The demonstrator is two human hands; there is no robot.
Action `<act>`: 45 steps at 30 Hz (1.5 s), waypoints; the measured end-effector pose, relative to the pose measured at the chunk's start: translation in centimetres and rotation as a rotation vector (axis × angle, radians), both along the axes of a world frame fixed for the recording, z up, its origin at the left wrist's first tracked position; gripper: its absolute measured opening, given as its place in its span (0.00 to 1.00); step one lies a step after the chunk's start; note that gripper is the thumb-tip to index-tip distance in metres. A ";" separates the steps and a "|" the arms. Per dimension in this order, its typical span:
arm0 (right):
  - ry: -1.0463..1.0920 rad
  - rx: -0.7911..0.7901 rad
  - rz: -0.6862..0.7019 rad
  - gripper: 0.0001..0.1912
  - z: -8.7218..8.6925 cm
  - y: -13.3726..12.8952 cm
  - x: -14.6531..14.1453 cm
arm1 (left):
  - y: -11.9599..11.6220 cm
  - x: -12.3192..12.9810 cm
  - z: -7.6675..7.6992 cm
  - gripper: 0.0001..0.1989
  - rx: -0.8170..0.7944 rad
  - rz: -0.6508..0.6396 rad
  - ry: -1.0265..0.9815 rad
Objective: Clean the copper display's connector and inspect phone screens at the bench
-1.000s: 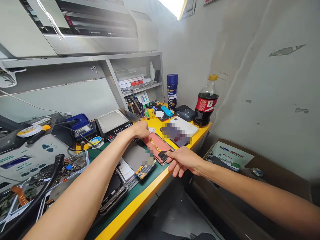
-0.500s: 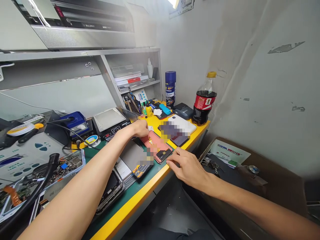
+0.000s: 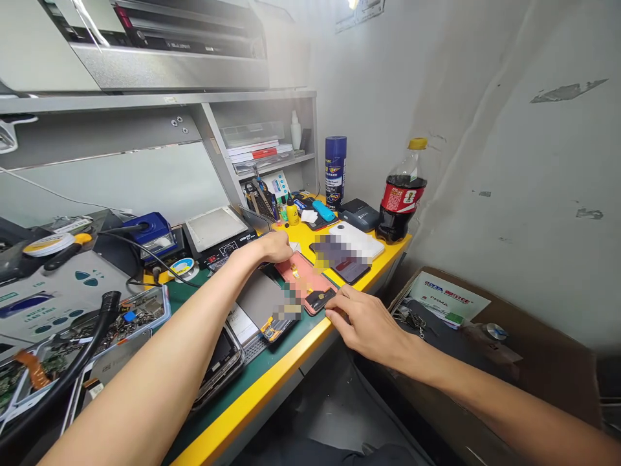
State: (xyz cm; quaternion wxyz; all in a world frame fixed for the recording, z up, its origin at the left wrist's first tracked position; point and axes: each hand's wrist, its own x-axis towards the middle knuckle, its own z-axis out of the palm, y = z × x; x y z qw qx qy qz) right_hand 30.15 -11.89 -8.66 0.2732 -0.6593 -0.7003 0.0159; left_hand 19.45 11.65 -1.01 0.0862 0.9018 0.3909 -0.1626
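Note:
A phone screen [image 3: 310, 275] lies pink back up on the bench, with a small gold flex cable on it and a black section at its near end. My left hand [image 3: 275, 247] is closed at its far end; the fingertips are mostly hidden behind the knuckles. At the near corner, thumb and index finger of my right hand [image 3: 361, 317] pinch the edge. Just left of it rests a grey phone part [image 3: 259, 298] with an orange flex at its lower end, partly blurred. On the right is a dark phone [image 3: 356, 268], also partly blurred.
A cola bottle [image 3: 401, 194] and a blue spray can [image 3: 335, 171] stand at the back right. A heating plate [image 3: 216, 230] sits behind my left arm. Left lie a box of circuit boards [image 3: 145, 317] and a black hose [image 3: 99, 343]. A cardboard box [image 3: 548, 388] stands right of the bench.
The view has shifted slightly, so the scene sits a little further right. Both hands keep nearly the same places at the two ends of the phone screen.

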 end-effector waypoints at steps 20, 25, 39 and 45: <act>-0.118 0.119 -0.338 0.08 -0.6 2.7 -3.9 | -0.1 0.6 0.2 0.17 -0.015 -0.007 0.003; -0.123 0.147 -0.349 0.08 -0.7 2.7 -4.0 | -0.3 0.4 0.4 0.17 -0.012 -0.004 0.007; -0.093 0.137 -0.325 0.16 -0.5 1.7 -3.9 | -1.3 0.2 2.4 0.15 0.084 -0.028 -0.045; -0.035 0.130 -0.307 0.17 -0.8 1.2 -3.4 | -7.5 -4.9 8.5 0.19 0.287 0.091 -0.296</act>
